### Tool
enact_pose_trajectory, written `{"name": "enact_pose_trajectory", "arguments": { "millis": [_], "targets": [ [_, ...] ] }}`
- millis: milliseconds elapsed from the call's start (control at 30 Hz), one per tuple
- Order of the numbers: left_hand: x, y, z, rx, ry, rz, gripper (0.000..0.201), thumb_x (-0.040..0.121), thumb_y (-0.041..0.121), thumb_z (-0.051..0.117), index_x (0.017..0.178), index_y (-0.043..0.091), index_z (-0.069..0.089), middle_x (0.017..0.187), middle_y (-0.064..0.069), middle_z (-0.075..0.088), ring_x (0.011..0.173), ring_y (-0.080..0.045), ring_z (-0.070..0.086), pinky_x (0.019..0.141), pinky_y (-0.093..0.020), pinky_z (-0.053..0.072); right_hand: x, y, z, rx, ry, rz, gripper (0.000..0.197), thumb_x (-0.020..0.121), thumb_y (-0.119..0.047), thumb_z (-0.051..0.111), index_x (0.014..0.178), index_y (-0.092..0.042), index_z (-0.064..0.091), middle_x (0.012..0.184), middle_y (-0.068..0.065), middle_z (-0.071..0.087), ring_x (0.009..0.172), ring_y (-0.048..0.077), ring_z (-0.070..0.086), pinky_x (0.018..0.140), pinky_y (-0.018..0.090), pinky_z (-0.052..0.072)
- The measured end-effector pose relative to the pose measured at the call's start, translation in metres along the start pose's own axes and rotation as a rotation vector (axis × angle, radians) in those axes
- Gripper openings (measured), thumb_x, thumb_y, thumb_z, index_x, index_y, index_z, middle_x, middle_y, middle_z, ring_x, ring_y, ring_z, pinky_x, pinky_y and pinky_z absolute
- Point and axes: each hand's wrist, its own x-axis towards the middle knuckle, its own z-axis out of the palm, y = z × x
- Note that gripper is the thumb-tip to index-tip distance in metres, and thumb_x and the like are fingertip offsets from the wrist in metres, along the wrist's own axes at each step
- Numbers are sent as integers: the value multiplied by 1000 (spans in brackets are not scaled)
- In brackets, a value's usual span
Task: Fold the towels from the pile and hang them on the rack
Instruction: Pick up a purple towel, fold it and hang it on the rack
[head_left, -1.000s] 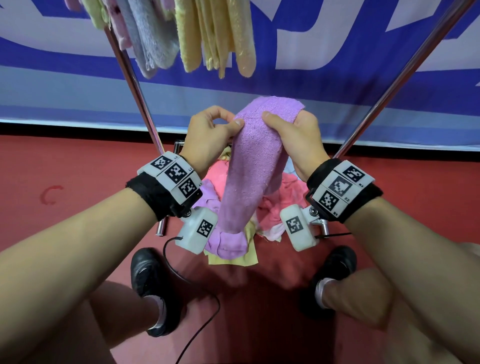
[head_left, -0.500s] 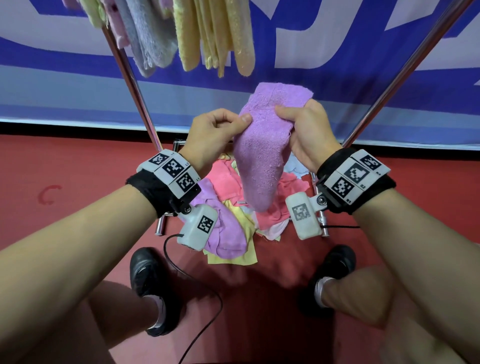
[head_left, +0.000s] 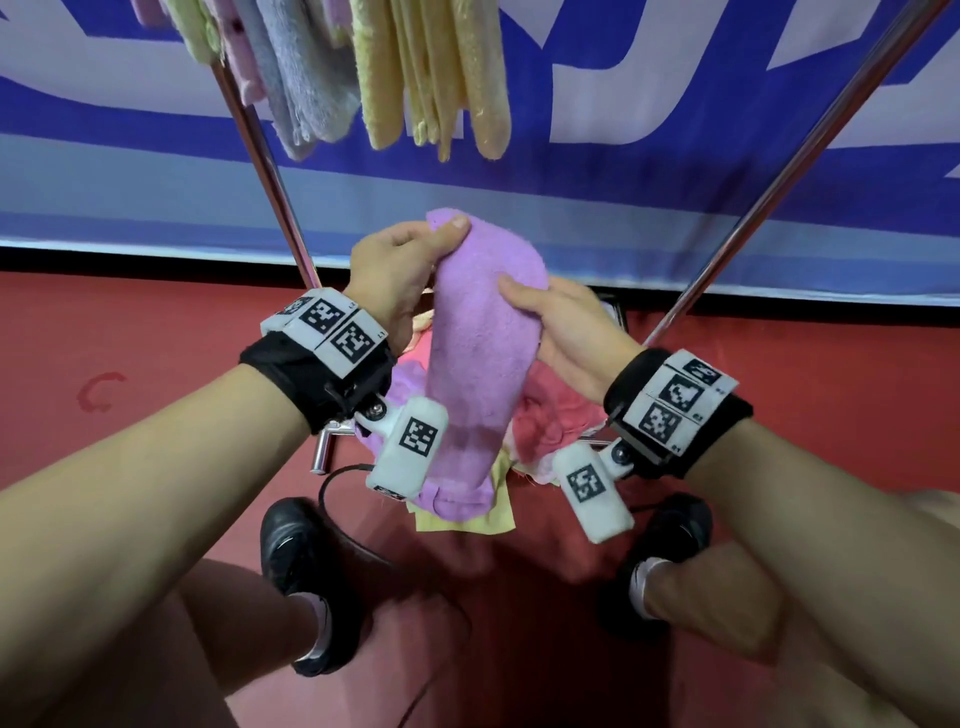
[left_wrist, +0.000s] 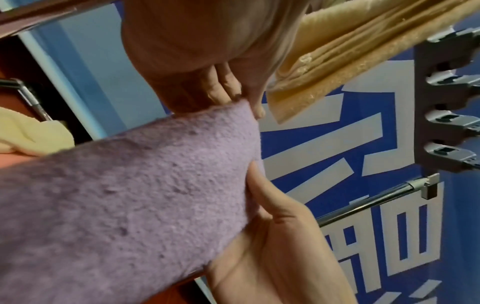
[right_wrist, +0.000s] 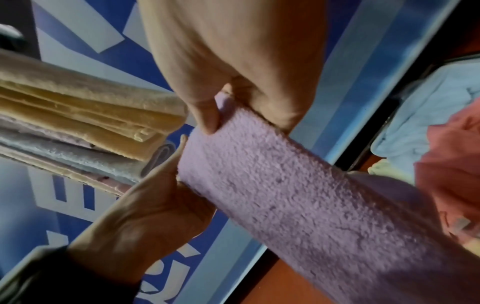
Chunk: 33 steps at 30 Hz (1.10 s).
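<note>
A: Purple towel (head_left: 480, 358) now hangs lower, a narrower fold; its bottom end is down by the pile (head_left: 540, 421) again.
B: Left hand (head_left: 400, 275)?
A: Shifted up to pinch the towel's top corner.
B: Right hand (head_left: 566, 332)?
A: Slid down from the top edge; now grips mid-length.

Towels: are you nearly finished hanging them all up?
Not yet. Some yellow and grey towels already hang on the rack. The left hand and right hand both hold a purple towel, still unhung. A pile of pink and yellow ones waits below.
</note>
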Motion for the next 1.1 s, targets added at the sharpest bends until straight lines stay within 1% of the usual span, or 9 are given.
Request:
{"name": "enact_pose_trajectory", "arguments": {
  "millis": [133,233,367,433,533,600,700,867,1100],
  "targets": [
    [2,3,-4,25,-62,-94,32,83,36,81,71,20,56,56,0,44,46,-13,35,46,-23,32,6,-20,3,75,54,-19,33,101,-6,52,129,12,59,125,25,69,118,32,68,103,42,54],
    [-7,5,-9,200,-100,-175,40,78,56,78,76,21,59,62,2,48,48,-11,37,48,-21,30,-4,-37,8,104,-14,70,40,100,-6,45,134,13,55,127,27,67,118,33,67,103,40,53],
    [-19,11,1,311,4,157,45,86,62,64,77,19,56,75,-1,56,65,-16,53,67,-30,48,-27,-65,6,30,-185,148,39,96,-7,40,129,8,54,129,27,60,115,36,61,113,48,41],
    [-31,28,13,268,-248,242,36,97,52,55,89,18,64,92,2,66,87,-14,61,86,-34,48,-42,-90,10,-53,-317,122,32,92,-3,42,122,1,54,121,22,59,112,32,58,115,47,38],
    [-54,65,25,110,-664,85,51,103,55,37,103,19,72,102,-7,71,101,-23,63,94,-38,45,-66,-137,19,-239,-398,82,26,93,-1,42,106,2,64,104,13,72,101,25,69,100,36,53],
    [-61,87,30,146,-736,72,53,101,58,36,105,22,75,106,-10,70,105,-25,62,98,-41,45,-80,-169,20,-345,-422,67,35,95,-1,35,112,4,65,112,13,74,106,23,70,97,32,56],
    [-73,118,30,259,-776,85,48,102,47,40,90,25,80,92,-1,74,92,-14,66,92,-34,44,-95,-206,15,-427,-434,47,42,93,-4,35,129,5,56,140,22,59,128,35,58,117,43,41],
    [-97,178,33,283,-997,200,39,103,19,35,137,14,52,128,-3,68,121,-16,62,103,-31,47,-120,-249,16,-456,-434,-40,42,100,-9,35,128,-6,66,126,10,69,113,25,66,100,37,51],
    [-105,266,39,257,-628,399,21,97,26,61,101,6,63,95,-16,68,83,-23,65,77,-31,55,-128,-285,44,-631,-432,-292,15,102,-14,55,106,-6,67,86,2,76,72,12,71,60,22,54]
  ]
}}
